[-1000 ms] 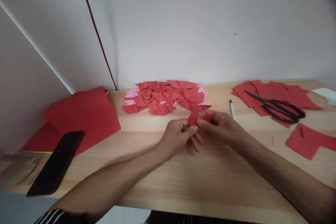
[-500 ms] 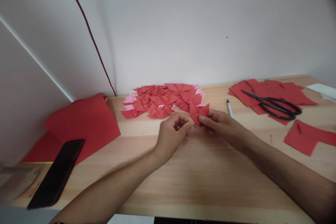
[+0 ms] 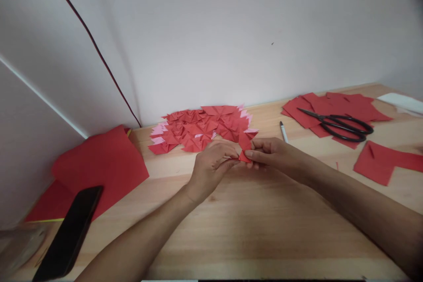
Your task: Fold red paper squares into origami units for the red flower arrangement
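My left hand [image 3: 211,165] and my right hand [image 3: 269,155] meet over the middle of the wooden table [image 3: 251,229]. Between their fingertips they pinch a small folded red paper piece [image 3: 245,145], which sticks up above the thumbs. Just behind the hands lies a pile of several folded red and pink paper pieces [image 3: 201,128], close to the wall.
A large red sheet [image 3: 99,165] lies at the left with a black phone [image 3: 69,233] on its near corner. A white pen [image 3: 283,131] lies right of the pile. Black scissors [image 3: 340,123] rest on red cut sheets [image 3: 333,108] at the back right; another red piece [image 3: 380,163] lies nearer.
Both hands moved slightly toward the pile while working the paper piece. The left fingers, briefly loosened from it, are pinching it again. The view has shifted, so everything sits a little lower and left.
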A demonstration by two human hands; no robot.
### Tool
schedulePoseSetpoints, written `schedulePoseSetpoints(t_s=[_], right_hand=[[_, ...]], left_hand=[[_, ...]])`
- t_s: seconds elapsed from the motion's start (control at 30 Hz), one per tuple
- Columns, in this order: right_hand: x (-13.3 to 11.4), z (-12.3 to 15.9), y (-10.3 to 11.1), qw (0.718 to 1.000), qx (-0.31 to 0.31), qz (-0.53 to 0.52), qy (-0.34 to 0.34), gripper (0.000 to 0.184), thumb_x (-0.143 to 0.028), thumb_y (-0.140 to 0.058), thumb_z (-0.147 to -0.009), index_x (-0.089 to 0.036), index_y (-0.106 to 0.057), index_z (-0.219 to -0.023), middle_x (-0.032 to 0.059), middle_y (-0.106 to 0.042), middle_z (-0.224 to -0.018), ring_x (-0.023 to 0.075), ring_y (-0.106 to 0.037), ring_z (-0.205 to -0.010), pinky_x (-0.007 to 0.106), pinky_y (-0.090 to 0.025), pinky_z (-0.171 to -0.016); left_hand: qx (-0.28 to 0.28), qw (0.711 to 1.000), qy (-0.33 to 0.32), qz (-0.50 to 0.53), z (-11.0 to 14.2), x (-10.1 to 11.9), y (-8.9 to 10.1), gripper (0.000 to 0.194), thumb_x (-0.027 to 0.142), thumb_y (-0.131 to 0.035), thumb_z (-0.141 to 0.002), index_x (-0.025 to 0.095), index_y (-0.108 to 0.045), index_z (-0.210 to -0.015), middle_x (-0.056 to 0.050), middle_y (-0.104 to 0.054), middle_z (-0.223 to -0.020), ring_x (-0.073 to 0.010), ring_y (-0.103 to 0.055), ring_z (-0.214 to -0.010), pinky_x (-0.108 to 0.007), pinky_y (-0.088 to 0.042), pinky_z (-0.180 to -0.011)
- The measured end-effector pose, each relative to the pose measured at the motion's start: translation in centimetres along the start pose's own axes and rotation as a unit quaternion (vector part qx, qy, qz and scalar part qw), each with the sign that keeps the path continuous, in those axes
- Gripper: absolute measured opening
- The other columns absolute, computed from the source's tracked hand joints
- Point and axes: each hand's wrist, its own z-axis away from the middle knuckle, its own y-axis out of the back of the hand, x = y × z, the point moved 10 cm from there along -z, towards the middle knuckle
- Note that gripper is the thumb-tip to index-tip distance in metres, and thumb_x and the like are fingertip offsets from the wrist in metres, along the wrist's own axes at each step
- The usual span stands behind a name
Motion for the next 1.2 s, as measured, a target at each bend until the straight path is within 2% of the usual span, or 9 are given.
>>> schedulePoseSetpoints(t_s=[0.13, 0.33, 0.57, 0.7, 0.93, 1.1, 1.2], right_hand=[[-0.1, -0.1, -0.1, 0.999, -0.001, 0.036, 0.027, 0.032, -0.049, -0.067, -0.078, -0.019, -0.058, -0.072, 0.0006, -0.065, -0.068, 0.0113, -0.051, -0.057, 0.025, -0.035, -0.053], [-0.4, -0.1, -0.2, 0.996, 0.005, 0.067, 0.061, 0.032, -0.051, -0.061, -0.081, -0.021, -0.056, -0.072, 0.0005, -0.063, -0.066, 0.0123, -0.051, -0.055, 0.026, -0.033, -0.050], [-0.9, 0.0, -0.3, 0.994, 0.024, 0.068, 0.087, 0.025, -0.043, -0.065, -0.079, -0.021, -0.056, -0.072, -0.0005, -0.063, -0.065, 0.0121, -0.051, -0.055, 0.026, -0.034, -0.050], [-0.3, -0.2, -0.2, 0.994, 0.029, 0.070, 0.084, 0.023, -0.042, -0.064, -0.080, -0.021, -0.057, -0.075, -0.0004, -0.063, -0.067, 0.0128, -0.052, -0.056, 0.026, -0.035, -0.051], [-0.1, -0.1, -0.6, 0.996, 0.011, 0.050, 0.073, 0.027, -0.046, -0.067, -0.078, -0.021, -0.055, -0.074, -0.0009, -0.063, -0.068, 0.0124, -0.049, -0.057, 0.026, -0.033, -0.053], [0.2, -0.1, -0.6, 0.998, 0.016, 0.044, 0.050, 0.032, -0.051, -0.067, -0.075, -0.022, -0.056, -0.070, 0.0002, -0.063, -0.068, 0.0131, -0.049, -0.056, 0.027, -0.034, -0.052], [0.2, -0.1, -0.6, 0.997, 0.016, 0.045, 0.055, 0.032, -0.051, -0.066, -0.077, -0.021, -0.058, -0.071, 0.0002, -0.061, -0.068, 0.0125, -0.048, -0.056, 0.026, -0.034, -0.052]], left_hand=[[0.003, 0.996, 0.079, 0.044, 0.2, -1.2, -0.1, 0.009, 0.027, -0.066, -0.084, 0.021, -0.069, -0.090, -0.004, -0.071, -0.095, -0.0160, -0.064, -0.089, -0.030, -0.048, -0.083], [-0.008, 0.976, 0.153, 0.157, 0.2, -3.1, -1.0, 0.011, 0.027, -0.074, -0.076, 0.018, -0.072, -0.083, -0.004, -0.070, -0.088, -0.0158, -0.064, -0.086, -0.028, -0.049, -0.081], [0.038, 0.937, 0.268, 0.219, 1.3, -5.1, -1.6, 0.015, 0.027, -0.077, -0.070, 0.016, -0.068, -0.075, -0.002, -0.067, -0.080, -0.0120, -0.062, -0.075, -0.023, -0.049, -0.071], [0.073, 0.906, 0.303, 0.285, 2.0, -6.2, -2.1, 0.017, 0.026, -0.079, -0.067, 0.015, -0.067, -0.075, -0.001, -0.066, -0.076, -0.0098, -0.060, -0.069, -0.022, -0.048, -0.068], [0.085, 0.867, 0.335, 0.358, 2.4, -6.3, -2.8, 0.018, 0.021, -0.080, -0.064, 0.014, -0.067, -0.074, 0.001, -0.065, -0.071, -0.0083, -0.061, -0.066, -0.022, -0.047, -0.070], [0.089, 0.865, 0.353, 0.346, 2.7, -6.6, -2.7, 0.021, 0.022, -0.080, -0.063, 0.013, -0.065, -0.075, 0.000, -0.066, -0.070, -0.0086, -0.060, -0.065, -0.023, -0.046, -0.069], [0.083, 0.873, 0.344, 0.335, 2.5, -6.5, -2.6, 0.020, 0.022, -0.079, -0.064, 0.014, -0.065, -0.075, 0.000, -0.066, -0.070, -0.0089, -0.060, -0.064, -0.023, -0.047, -0.068]])
